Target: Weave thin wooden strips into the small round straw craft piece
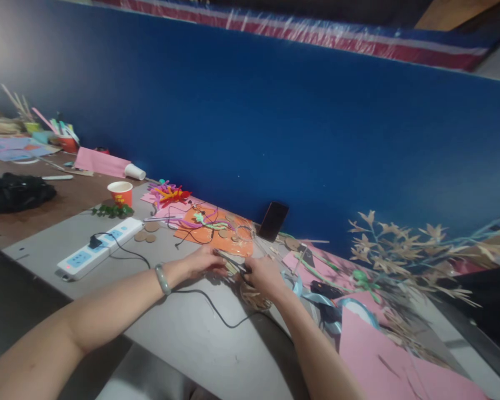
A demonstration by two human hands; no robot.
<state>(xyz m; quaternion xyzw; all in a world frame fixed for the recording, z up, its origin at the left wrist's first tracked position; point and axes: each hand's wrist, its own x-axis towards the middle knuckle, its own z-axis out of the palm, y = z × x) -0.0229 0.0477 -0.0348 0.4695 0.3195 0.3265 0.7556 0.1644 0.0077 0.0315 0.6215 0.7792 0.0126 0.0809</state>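
My left hand [206, 263], with a pale bangle [162, 279] at the wrist, is closed over the grey table; its fingertips meet at a small pale piece [232, 265] too blurred to name. My right hand [264, 275] is closed around a slim dark tool [237, 262] that looks like scissors, slanting left toward my left fingers. Beneath the right hand lies a bundle of tan straw-like material [254, 297], partly covered. Just beyond both hands an orange sheet [216, 214] carries round wooden discs, coloured strings and dark cord.
A white power strip [100, 247] sits at left, with a black cable [212, 304] crossing near my wrists. Behind it stands a red paper cup [120, 193]. A phone [274, 220] leans on the blue partition [250, 111]. Dried stems [383, 250], ribbon [319, 300] and pink paper [383, 350] crowd the right.
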